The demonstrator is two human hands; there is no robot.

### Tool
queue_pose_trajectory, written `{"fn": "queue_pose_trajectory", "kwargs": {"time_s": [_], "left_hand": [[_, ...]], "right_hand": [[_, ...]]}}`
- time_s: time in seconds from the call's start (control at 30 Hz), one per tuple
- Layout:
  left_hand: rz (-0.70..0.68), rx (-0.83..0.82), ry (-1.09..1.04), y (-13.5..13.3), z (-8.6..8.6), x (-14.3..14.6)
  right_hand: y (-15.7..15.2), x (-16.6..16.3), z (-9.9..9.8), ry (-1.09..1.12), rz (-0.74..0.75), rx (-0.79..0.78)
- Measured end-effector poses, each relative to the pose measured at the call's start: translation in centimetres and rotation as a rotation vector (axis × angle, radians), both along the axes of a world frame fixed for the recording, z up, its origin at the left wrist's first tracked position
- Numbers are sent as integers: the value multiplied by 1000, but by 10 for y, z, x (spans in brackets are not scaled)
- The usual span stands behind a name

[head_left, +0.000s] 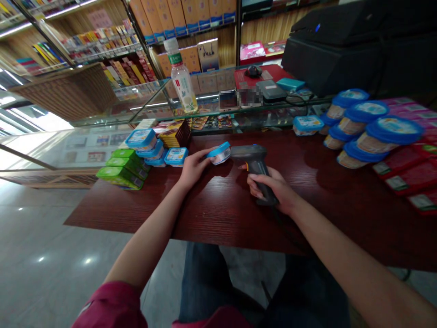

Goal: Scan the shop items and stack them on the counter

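While our left hand [194,169] pinches a tilted blue-lidded tub [220,154] over the dark wooden counter [211,214] and our right hand [275,184] curls round a barcode scanner [254,155] pointing at it from just beside, we judge that a loosened fingertip pinch could drop the tub.

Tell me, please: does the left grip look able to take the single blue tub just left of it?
Probably yes: the single blue tub lies close by, with nothing visible between. The left grip would likely need to put down the held tub first.
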State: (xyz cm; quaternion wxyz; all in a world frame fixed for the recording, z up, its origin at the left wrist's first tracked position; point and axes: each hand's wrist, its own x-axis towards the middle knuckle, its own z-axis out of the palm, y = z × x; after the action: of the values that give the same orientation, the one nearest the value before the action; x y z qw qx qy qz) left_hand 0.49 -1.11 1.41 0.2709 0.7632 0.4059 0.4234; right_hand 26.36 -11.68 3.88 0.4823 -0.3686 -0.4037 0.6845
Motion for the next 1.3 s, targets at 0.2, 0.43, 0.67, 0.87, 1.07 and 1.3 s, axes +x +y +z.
{"fn": "queue_pose_trajectory", "kwargs": {"time_s": [0.2, 0.43, 0.67, 0.87, 1.07, 1.3], "left_hand": [[11, -50, -22, 2, -2, 1], [6, 86, 110, -7, 2, 1], [-169, 469, 380, -24, 4, 23], [-177, 528, 425, -4, 27, 109], [-105, 453, 554, 28, 65, 240], [-40, 481, 708, 56, 59, 318]], "right_hand": [[-3, -3, 0, -31, -7, 11], [-2, -2, -1, 39, -55, 33], [3, 27, -8, 92, -433, 62], [-27, 98, -10, -122, -459, 59], [-40, 118, -14, -100, -474, 89], [-33, 117, -10, 9, -547, 67]]}}
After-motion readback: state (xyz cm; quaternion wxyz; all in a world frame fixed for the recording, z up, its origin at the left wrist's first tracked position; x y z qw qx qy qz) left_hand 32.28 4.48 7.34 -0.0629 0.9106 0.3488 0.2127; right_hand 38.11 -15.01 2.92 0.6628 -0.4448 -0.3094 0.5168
